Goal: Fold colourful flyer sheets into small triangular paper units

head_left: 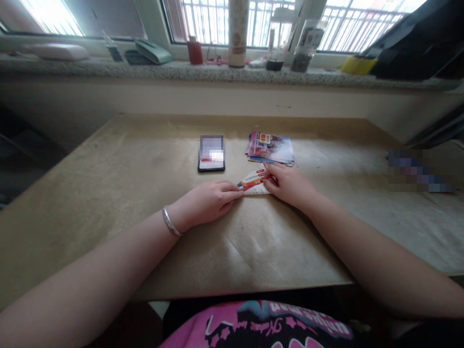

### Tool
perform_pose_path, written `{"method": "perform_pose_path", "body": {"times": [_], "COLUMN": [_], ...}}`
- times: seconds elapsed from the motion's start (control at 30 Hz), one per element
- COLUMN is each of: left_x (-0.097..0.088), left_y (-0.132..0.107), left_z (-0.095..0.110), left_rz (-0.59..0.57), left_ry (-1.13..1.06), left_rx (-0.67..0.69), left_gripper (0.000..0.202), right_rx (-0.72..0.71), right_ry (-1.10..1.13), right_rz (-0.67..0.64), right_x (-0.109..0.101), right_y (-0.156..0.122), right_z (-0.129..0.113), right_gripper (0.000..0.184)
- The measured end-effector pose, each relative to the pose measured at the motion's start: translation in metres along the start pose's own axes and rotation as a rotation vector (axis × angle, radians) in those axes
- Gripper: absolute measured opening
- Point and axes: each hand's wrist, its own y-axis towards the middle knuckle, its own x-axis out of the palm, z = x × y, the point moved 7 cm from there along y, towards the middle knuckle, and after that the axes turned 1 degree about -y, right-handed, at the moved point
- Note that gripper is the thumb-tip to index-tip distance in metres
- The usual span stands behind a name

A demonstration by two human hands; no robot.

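A folded sheet of printed paper [253, 181], white with red, yellow and blue print, lies on the table between my hands. It has a slanted, pointed shape. My left hand [215, 199], with a silver bangle at the wrist, has its fingers together on the paper's left tip. My right hand [288, 183] has its fingers curled and pinches the paper's right side, hiding that edge. Just behind my right hand is a stack of colourful printed leaflets [271, 147]. Beyond my left hand stands or lies a phone [212, 164] with its screen lit and partly blurred out.
The tan tabletop [126, 193] reaches to a wall under the window. Along the stone windowsill [145, 72] are a tall bottle [238, 34], a red bottle [195, 50], a green case [154, 52] and clear containers. A pixelated item [416, 171] is at the right.
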Motion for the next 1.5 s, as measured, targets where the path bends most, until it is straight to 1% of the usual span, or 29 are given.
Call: {"method": "perform_pose_path", "body": {"times": [0.07, 0.13, 0.2, 0.27, 0.37, 0.47, 0.6, 0.7, 0.93, 1.13, 1.27, 1.4, 1.5], "left_x": [0.001, 0.001, 0.001, 0.001, -0.001, -0.002, -0.004, -0.005, -0.007, -0.006, -0.007, -0.009, -0.01], "left_y": [0.0, 0.0, 0.0, 0.0, 0.0, -0.001, -0.002, -0.002, -0.002, -0.001, 0.0, 0.0, -0.001], "left_z": [0.001, 0.0, 0.0, 0.0, 0.0, -0.003, -0.006, -0.007, -0.007, -0.004, 0.0, 0.001, -0.001], "left_rz": [-0.007, -0.014, -0.013, -0.012, -0.018, -0.045, -0.069, -0.075, -0.085, -0.116, -0.119, -0.126, -0.116], "left_ry": [0.0, -0.005, -0.007, 0.002, -0.006, -0.042, -0.044, -0.025, 0.044, 0.105, 0.163, 0.22, 0.204], "left_rx": [-0.001, -0.005, -0.004, 0.004, 0.004, -0.017, -0.04, -0.052, -0.081, -0.127, -0.119, -0.119, -0.138], "left_gripper": [0.033, 0.034, 0.034, 0.034, 0.034, 0.034, 0.032, 0.031, 0.03, 0.029, 0.03, 0.03, 0.03], "right_rx": [-0.099, -0.228, -0.338, -0.365, -0.324, -0.237, -0.161, -0.121, -0.025, -0.016, -0.005, -0.042, -0.088], "right_ry": [-0.093, -0.126, -0.139, -0.149, -0.135, -0.082, 0.092, 0.177, 0.265, 0.274, 0.219, 0.158, 0.105], "right_rz": [0.054, 0.075, 0.033, 0.009, -0.009, 0.003, 0.003, 0.004, -0.106, -0.11, -0.139, -0.172, -0.173], "right_x": [-0.007, -0.01, -0.007, -0.003, 0.004, 0.01, 0.017, 0.019, 0.028, 0.03, 0.028, 0.03, 0.03], "right_y": [-0.002, -0.005, -0.006, -0.005, 0.001, 0.006, 0.01, 0.013, 0.022, 0.023, 0.024, 0.027, 0.027], "right_z": [-0.015, -0.032, -0.046, -0.052, -0.053, -0.045, -0.031, -0.022, -0.012, -0.007, -0.008, -0.01, -0.013], "right_gripper": [0.023, 0.026, 0.029, 0.031, 0.033, 0.028, 0.023, 0.022, 0.019, 0.018, 0.017, 0.019, 0.021]}}
